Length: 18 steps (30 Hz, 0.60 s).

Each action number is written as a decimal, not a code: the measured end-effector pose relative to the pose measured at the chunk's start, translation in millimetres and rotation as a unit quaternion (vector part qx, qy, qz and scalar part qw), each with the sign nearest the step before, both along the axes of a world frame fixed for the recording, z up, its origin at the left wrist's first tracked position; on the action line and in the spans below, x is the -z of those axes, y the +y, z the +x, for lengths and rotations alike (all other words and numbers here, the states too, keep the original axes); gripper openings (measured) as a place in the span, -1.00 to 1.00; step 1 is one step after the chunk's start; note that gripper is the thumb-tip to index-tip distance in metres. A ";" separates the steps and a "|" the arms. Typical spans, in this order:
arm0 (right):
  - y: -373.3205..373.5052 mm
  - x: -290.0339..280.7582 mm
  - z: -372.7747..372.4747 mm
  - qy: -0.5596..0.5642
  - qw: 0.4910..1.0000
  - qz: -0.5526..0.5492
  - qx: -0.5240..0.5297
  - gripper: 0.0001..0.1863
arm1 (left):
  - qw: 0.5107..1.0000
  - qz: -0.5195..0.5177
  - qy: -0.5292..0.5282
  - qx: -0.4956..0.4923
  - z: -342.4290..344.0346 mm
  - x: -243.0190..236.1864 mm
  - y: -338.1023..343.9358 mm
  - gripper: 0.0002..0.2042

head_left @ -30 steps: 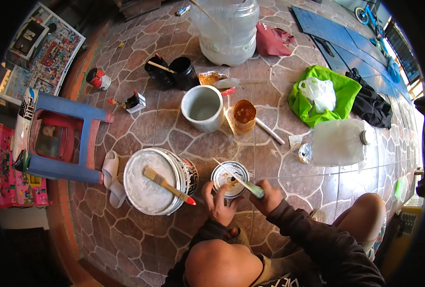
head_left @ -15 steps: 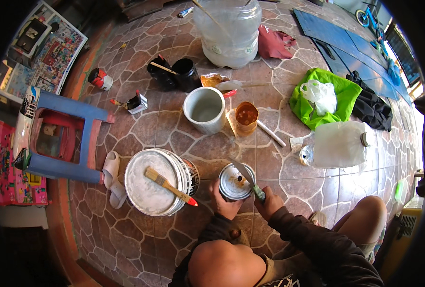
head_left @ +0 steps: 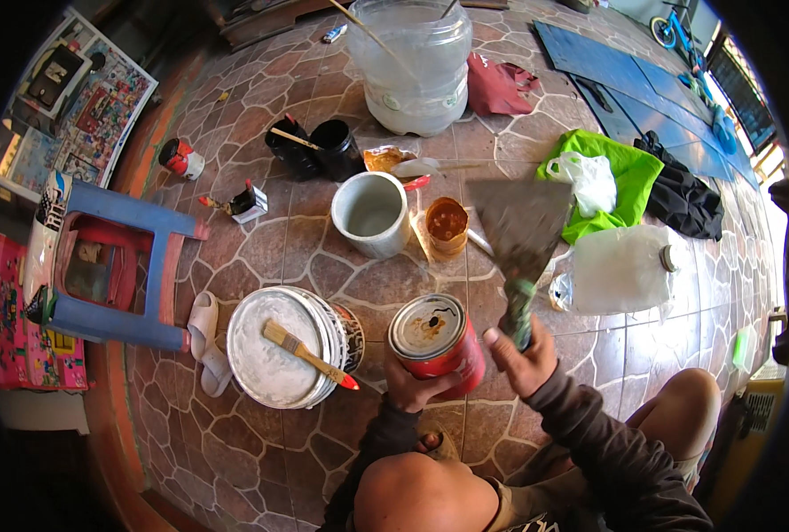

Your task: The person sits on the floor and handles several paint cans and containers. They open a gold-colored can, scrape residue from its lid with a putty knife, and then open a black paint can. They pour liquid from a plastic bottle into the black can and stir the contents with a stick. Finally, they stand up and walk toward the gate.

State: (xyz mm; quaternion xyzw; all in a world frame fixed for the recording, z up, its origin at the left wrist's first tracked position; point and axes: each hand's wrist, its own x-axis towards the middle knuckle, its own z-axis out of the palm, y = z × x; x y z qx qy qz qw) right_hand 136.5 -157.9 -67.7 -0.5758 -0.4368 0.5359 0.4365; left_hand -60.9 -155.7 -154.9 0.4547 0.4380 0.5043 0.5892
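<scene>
My left hand grips a red metal can whose dented silver lid has rust and a dark hole. To the right of the can, my right hand holds a wide putty knife by its greenish handle, blade raised and slightly blurred. A white bucket stands to the left, with a wooden-handled paintbrush lying across its lid. Beyond the can are a grey cylindrical pot and a small orange-stained cup.
A blue stool and slippers sit left. Behind are black pots and a large clear jug. Right are a green bag, black cloth, plastic container and blue panels.
The knife has lifted from over the lid and swung to the right, blade upward. The can has tipped or risen, showing its red side, with my left hand still around it.
</scene>
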 end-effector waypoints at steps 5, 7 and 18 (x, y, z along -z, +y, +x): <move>17.6 -35.5 11.0 0.076 0.995 0.037 0.050 -0.71 | 0.986 -0.015 -0.146 0.074 -2.9 -32.6 2.2 0.01; 18.5 -43.8 13.0 0.055 0.997 0.032 0.051 -0.72 | 0.983 -0.021 -0.155 0.096 -2.7 -36.2 2.5 0.01; -2.8 -12.9 15.6 -0.048 0.997 0.060 -0.005 -0.66 | 0.980 0.015 -0.084 0.181 -28.0 -14.1 16.0 0.05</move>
